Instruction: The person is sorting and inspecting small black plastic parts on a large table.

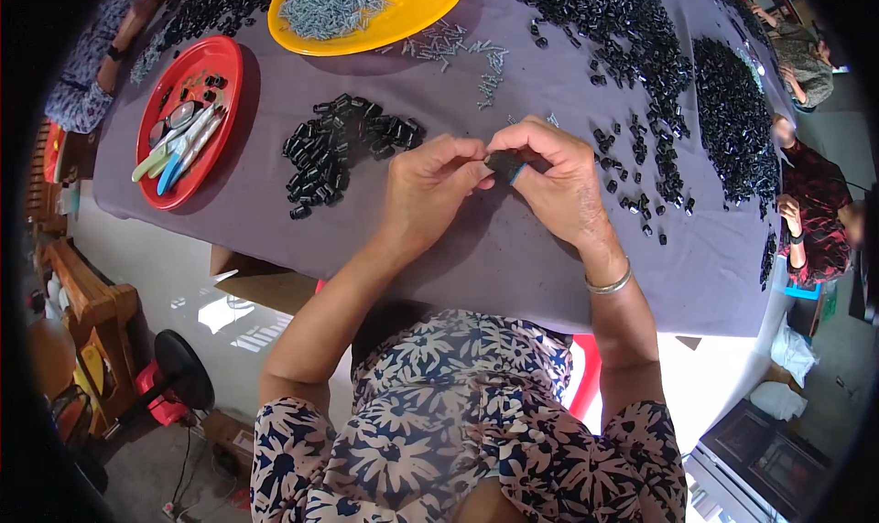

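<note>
My left hand (428, 190) and my right hand (560, 177) meet above the front middle of the table, fingertips pinched together. What they pinch is too small and too covered to make out. A dark piece with a blue edge (504, 166) shows at my right thumb; it looks like a cover on the thumb, though I cannot be sure. Left of my left hand lies a heap of short black plastic pieces (316, 164). Loose black pieces (638, 148) are scattered right of my right hand. Small silvery screws (490, 82) lie beyond my fingers.
A yellow plate (430, 15) of screws stands at the far side. On the left, a red tray (233, 75) holds tools with blue and green handles. Large black heaps (732, 120) spread over the grey tablecloth (540, 276). Other people sit left and right.
</note>
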Tool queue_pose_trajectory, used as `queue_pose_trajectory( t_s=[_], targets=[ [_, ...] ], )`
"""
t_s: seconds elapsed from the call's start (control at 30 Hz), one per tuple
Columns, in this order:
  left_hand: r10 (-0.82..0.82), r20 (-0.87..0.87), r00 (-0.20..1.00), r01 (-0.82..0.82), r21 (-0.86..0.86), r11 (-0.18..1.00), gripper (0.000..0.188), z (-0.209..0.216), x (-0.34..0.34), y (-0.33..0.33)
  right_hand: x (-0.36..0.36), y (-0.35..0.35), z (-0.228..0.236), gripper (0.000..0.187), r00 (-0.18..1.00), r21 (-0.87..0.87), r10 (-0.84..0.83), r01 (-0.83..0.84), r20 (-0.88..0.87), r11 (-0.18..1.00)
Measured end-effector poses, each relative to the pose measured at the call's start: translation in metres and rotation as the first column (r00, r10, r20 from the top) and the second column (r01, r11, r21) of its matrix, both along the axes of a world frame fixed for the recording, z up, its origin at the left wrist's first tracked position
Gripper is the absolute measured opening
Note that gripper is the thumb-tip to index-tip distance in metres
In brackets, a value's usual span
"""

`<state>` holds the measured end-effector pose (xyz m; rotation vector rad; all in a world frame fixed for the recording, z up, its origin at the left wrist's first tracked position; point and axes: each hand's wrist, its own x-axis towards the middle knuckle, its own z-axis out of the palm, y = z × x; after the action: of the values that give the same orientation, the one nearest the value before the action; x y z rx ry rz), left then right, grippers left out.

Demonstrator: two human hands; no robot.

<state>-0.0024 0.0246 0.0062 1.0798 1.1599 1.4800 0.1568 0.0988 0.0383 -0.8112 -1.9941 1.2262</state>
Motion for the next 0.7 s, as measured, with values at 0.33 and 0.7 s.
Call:
queue_pose_trajectory(
  t_s=[0.33,0.7],
  targets=[
    [-0.014,0.003,1.0,0.014,-0.036,0.999,0.012,0.004,0.001,-0.001,0.001,-0.001,0.008,0.012,0.994,-0.489,-0.101,0.068,-0.043,0.87],
    [-0.032,-0.069,0.997,0.032,0.002,0.999,0.016,0.004,-0.003,-0.003,-0.007,-0.004,-0.008,0.008,0.958,-0.662,-0.086,-0.124,-0.275,0.739]
  ],
)
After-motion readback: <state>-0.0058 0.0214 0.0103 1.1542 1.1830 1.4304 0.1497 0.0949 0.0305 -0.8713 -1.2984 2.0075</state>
